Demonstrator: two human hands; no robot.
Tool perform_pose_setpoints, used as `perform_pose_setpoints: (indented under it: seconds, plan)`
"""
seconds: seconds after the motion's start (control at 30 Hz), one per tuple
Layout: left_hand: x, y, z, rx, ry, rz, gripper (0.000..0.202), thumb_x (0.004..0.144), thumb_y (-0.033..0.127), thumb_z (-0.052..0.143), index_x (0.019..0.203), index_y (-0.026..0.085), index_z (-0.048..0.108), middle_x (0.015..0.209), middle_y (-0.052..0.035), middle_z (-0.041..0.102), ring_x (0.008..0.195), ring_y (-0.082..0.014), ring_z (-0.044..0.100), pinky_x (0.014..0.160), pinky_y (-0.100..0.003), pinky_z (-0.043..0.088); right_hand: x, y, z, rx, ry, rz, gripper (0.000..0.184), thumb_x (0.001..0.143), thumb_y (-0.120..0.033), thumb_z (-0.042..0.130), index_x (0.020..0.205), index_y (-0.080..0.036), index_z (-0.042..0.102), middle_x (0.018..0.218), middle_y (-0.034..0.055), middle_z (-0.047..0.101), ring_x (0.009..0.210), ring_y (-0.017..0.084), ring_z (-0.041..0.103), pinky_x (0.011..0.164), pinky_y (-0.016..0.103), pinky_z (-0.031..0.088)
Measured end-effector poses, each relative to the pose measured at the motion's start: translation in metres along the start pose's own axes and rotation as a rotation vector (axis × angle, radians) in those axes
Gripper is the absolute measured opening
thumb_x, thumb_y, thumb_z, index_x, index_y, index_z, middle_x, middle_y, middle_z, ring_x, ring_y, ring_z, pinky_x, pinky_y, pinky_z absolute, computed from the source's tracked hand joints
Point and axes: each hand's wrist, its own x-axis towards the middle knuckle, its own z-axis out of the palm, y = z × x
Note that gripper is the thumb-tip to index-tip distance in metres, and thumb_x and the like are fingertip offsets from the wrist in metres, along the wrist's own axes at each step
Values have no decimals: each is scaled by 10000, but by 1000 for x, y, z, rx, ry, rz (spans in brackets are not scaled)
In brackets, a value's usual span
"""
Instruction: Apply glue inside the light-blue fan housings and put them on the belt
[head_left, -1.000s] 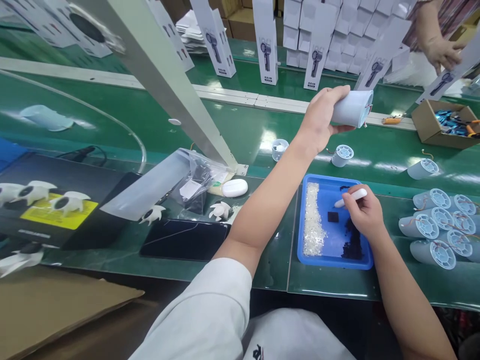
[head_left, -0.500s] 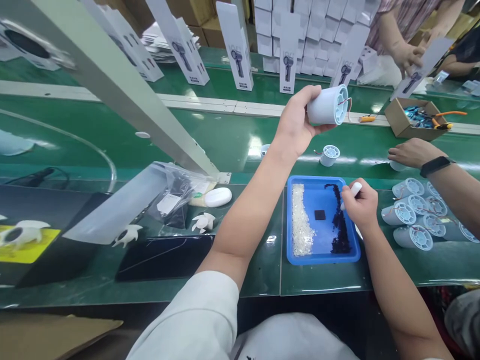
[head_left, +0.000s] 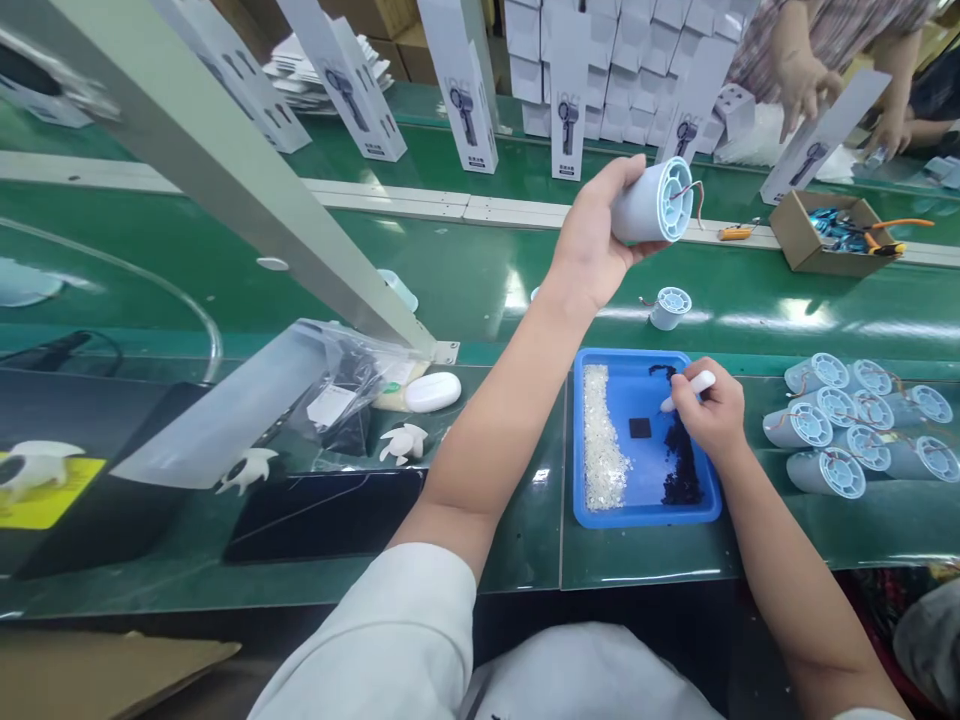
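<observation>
My left hand is raised over the green line, closed around a light-blue cylindrical fan housing. The housing lies tilted, its spoked end facing right with thin reddish wires sticking out. Below it, my right hand grips a white pen-shaped tool over the blue tray. The tool's tip points down and left into the tray. White small pieces lie along the tray's left side, black small pieces along its right, and a dark square between them.
Several blue housings stand at right; another single housing sits on the line. A carton of tools is at upper right. Printed boxes stand along the far side, near a co-worker's hand. A slanted metal post crosses the left.
My right hand has shifted slightly left and the tool tilts flatter. A co-worker's arm with a black wristband has left the right side. The far co-worker's hand has come off the box.
</observation>
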Motion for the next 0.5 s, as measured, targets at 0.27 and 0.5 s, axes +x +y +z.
perform_pose_setpoints:
  seconds: [0.27, 0.5]
  plan:
    - [1, -6, -2, 82, -55, 27, 249, 917, 202, 538, 702, 205, 412, 791, -29, 506, 764, -112, 503, 592, -227, 464, -5, -9, -1, 53, -96, -43, 212, 809, -285, 598, 642, -237, 478, 574, -23, 557, 525, 134, 507, 537, 295, 416]
    - [3, -28, -3, 303, -103, -67, 221, 901, 222, 573, 734, 207, 429, 778, -26, 541, 753, -135, 521, 695, -307, 487, -2, -9, -5, 201, 62, -59, 240, 913, -418, 560, 762, -232, 560, 729, -2, 581, 594, 130, 583, 578, 312, 486]
